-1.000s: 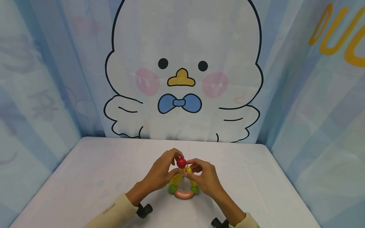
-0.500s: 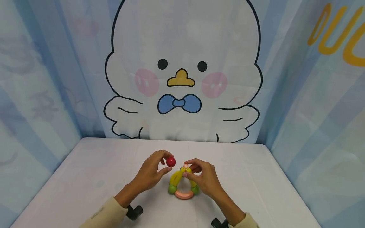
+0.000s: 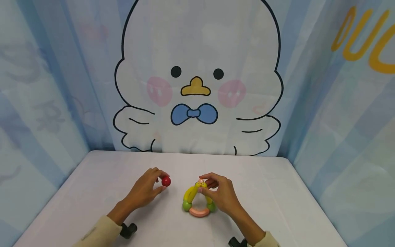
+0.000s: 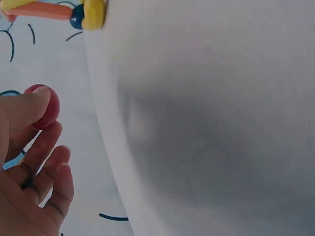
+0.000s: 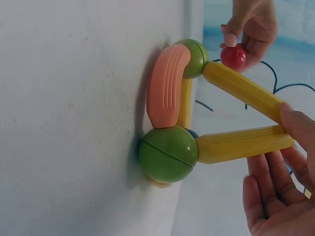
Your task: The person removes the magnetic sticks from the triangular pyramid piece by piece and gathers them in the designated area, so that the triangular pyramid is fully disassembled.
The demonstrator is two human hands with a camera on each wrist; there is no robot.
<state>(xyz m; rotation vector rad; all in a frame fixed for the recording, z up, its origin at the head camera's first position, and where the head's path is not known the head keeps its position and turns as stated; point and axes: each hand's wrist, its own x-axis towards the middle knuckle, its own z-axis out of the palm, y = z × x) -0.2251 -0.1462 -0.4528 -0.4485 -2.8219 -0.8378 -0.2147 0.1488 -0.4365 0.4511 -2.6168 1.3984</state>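
Note:
My left hand (image 3: 141, 191) pinches a glossy red ball (image 3: 166, 181) between thumb and fingers, off to the left of a toy rod-and-ball frame. That frame stands on the table: a curved pink rod (image 3: 199, 213) lies low at the front between two green balls (image 3: 187, 206), and yellow rods (image 5: 243, 144) lean up from them toward the top. With thumb and fingers, my right hand (image 3: 224, 193) holds the yellow rods' upper ends. A blue ball (image 4: 77, 17) and an orange rod (image 4: 42, 11) of the frame show in the left wrist view.
Under the frame is a white table (image 3: 92, 206) with rounded far corners. Directly behind it hangs a printed curtain (image 3: 197, 41) with a cartoon duck, and further curtains close in both sides. A dark camera mount (image 3: 128, 230) sits at the left wrist.
My left hand has carried the red ball away from the frame's top, leftward and slightly down. The right hand and the frame have stayed in place.

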